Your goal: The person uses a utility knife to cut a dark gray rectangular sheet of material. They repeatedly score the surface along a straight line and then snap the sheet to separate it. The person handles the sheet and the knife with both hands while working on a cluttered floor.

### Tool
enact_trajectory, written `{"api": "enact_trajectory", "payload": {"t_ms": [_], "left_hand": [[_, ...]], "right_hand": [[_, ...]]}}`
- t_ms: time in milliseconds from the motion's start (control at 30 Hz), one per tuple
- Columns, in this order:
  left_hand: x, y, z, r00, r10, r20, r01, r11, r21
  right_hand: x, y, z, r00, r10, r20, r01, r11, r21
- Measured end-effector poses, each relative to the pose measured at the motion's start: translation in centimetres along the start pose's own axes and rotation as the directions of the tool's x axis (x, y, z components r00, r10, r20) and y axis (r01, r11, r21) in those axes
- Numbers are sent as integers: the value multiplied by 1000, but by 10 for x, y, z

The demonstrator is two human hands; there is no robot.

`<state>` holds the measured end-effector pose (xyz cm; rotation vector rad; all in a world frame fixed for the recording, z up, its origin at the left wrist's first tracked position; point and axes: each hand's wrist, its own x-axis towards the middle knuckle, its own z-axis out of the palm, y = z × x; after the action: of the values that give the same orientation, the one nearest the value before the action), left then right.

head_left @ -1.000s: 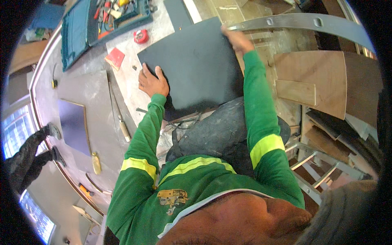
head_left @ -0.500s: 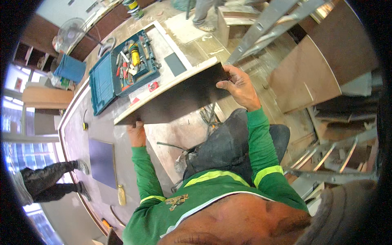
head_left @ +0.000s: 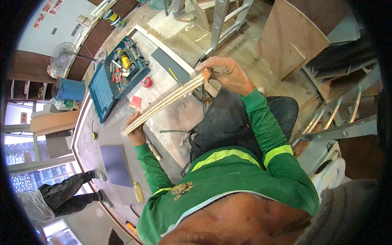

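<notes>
Between my two hands is a plywood board (head_left: 167,100), turned so that its pale layered edge faces up at me. My left hand (head_left: 135,125) grips its lower left end. At the upper right end my right hand (head_left: 229,74) pinches the corner between thumb and fingers. The board's broad faces are mostly out of sight from here. Beyond it lies a dark flat panel (head_left: 165,61) with a yellow pencil (head_left: 172,73) on it. A small red round item (head_left: 146,82) and a red flat piece (head_left: 135,103) rest nearby. Close to my left wrist is a wooden-handled tool (head_left: 154,151).
An open teal toolbox (head_left: 101,93) holds hand tools and a yellow power tool (head_left: 124,59). At left lie a dark blue panel (head_left: 115,165) and a yellowish bottle (head_left: 138,192). A person's legs (head_left: 69,190) are at left. Ladders (head_left: 220,24) and wood panels (head_left: 292,38) stand at right.
The board has turned from showing its dark face to showing its layered edge, and sits slightly lower. Both hands have shifted their hold. The view has also moved.
</notes>
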<state>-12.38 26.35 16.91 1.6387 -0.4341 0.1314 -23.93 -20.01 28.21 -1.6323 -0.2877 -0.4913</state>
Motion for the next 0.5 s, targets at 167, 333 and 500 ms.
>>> {"api": "enact_trajectory", "payload": {"t_ms": [167,333,500], "left_hand": [[-28,0,20,985,76,-153,-85,995,-49],[-42,-15,15,983,91,-158,-121,973,-195],[-53,-18,18,974,156,-162,-165,985,-46]], "right_hand": [[-31,7,-3,993,-115,-5,114,987,-110],[-56,10,2,991,-136,1,136,985,-106],[-65,11,3,992,-124,-9,122,984,-128]]}}
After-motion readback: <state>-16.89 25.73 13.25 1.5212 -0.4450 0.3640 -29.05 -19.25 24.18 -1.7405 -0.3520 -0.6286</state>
